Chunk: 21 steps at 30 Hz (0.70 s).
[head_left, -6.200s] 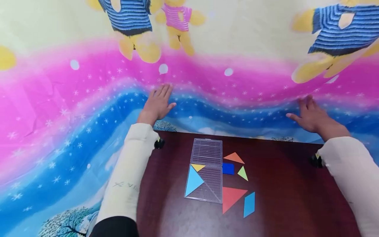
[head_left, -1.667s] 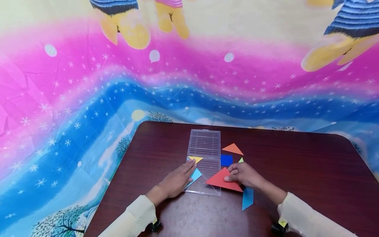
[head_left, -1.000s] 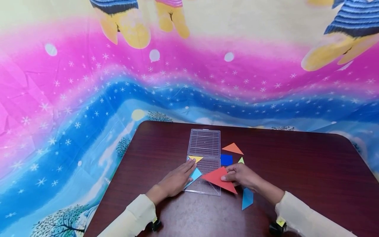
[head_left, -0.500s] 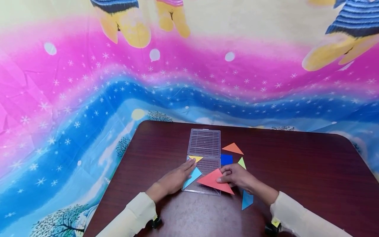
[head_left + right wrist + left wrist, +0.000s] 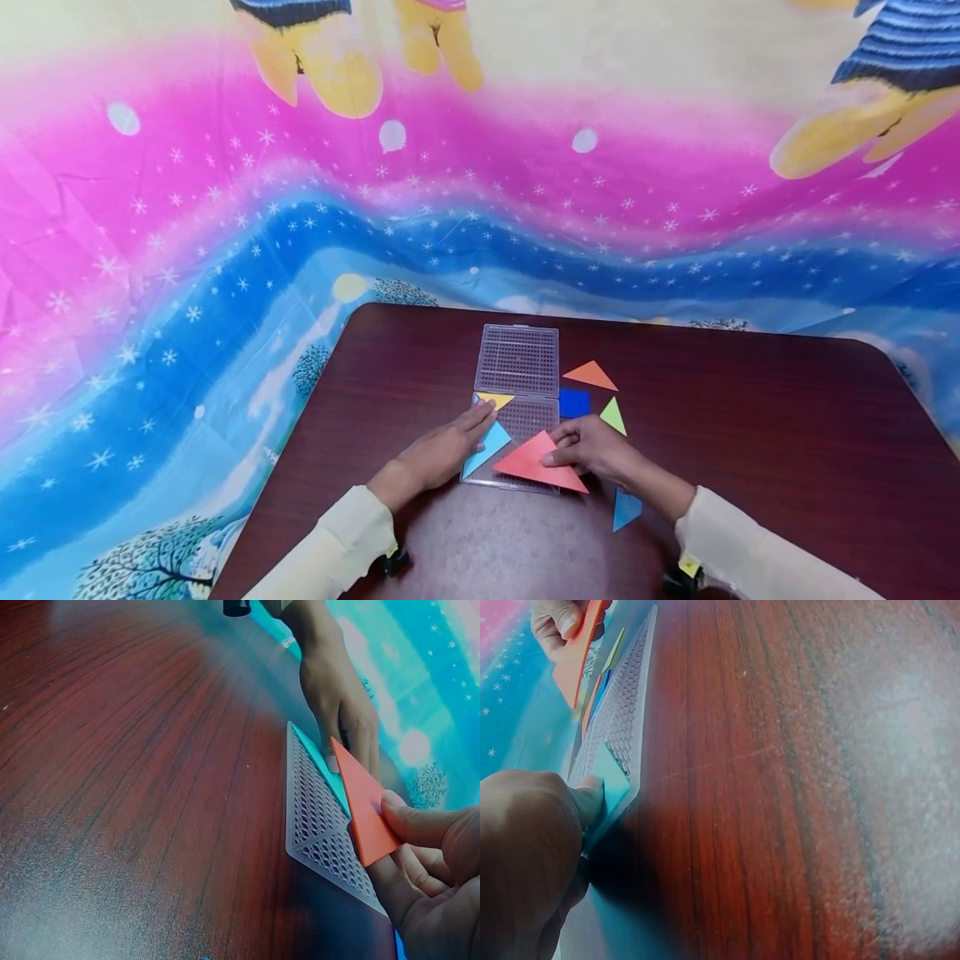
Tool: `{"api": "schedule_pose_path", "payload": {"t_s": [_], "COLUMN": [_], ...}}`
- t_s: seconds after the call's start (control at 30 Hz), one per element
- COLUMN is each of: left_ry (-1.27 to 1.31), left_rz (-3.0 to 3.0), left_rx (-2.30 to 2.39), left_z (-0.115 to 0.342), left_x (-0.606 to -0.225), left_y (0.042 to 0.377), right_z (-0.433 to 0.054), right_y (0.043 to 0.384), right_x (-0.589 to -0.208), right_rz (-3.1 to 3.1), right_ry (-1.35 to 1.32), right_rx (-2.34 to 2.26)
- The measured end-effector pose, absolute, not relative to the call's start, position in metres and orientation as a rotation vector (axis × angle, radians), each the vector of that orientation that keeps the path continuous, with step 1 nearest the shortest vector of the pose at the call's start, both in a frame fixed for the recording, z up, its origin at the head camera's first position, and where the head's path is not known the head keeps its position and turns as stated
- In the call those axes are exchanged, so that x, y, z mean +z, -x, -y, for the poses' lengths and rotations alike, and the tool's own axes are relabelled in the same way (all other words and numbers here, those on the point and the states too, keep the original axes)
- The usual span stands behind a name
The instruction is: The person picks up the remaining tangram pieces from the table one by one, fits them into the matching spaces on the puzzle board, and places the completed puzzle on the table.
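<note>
My right hand (image 5: 596, 450) pinches a large red tangram triangle (image 5: 538, 463) between thumb and fingers. It is raised and tilted over the front right part of a clear hinged case (image 5: 536, 414), which lies unfolded with a dotted grid in both halves. My left hand (image 5: 442, 454) rests with straight fingers on the case's left side, touching the light blue triangle (image 5: 491, 446) and the edge of the small yellow triangle (image 5: 498, 402). In the left wrist view, the left thumb lies on the light blue triangle (image 5: 613, 780). The right wrist view shows the red triangle (image 5: 364, 802) above the tray's diagonal ridge.
Right of the case, an orange triangle (image 5: 592, 375), a dark blue square (image 5: 574, 403), a green triangle (image 5: 613, 415) and a blue parallelogram (image 5: 627, 510) lie on the brown table (image 5: 787, 433). The right forearm partly covers the parallelogram. A printed cloth (image 5: 525, 192) hangs behind the table.
Both hands were at the cloth and the red triangle lay on the table; the right hand then picked it up. Over the last second it moved left over the case. The left hand stayed put.
</note>
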State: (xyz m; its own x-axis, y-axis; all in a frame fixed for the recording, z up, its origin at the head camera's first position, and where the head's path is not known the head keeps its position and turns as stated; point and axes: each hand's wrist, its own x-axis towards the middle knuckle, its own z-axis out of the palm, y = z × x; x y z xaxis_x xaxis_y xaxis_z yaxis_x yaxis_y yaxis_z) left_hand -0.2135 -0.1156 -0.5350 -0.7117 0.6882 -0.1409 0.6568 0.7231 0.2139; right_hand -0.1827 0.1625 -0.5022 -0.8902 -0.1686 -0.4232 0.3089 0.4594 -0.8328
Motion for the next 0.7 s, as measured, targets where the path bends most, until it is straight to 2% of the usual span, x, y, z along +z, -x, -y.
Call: {"api": "schedule_pose_path", "payload": {"t_s": [0.23, 0.7], "left_ry": [-1.119, -1.224], "left_rz": [-2.729, -2.744], "left_rx": [0.196, -0.126], "left_z": [0.116, 0.112], "left_x": [-0.538, -0.539], "left_y": [0.213, 0.212], "right_z": [-0.154, -0.148], "right_y": [0.183, 0.183], "right_x": [-0.504, -0.506], "right_rz": [-2.345, -2.259], "right_ry": [-0.136, 0.026], "right_rx": [-1.392, -1.473]}}
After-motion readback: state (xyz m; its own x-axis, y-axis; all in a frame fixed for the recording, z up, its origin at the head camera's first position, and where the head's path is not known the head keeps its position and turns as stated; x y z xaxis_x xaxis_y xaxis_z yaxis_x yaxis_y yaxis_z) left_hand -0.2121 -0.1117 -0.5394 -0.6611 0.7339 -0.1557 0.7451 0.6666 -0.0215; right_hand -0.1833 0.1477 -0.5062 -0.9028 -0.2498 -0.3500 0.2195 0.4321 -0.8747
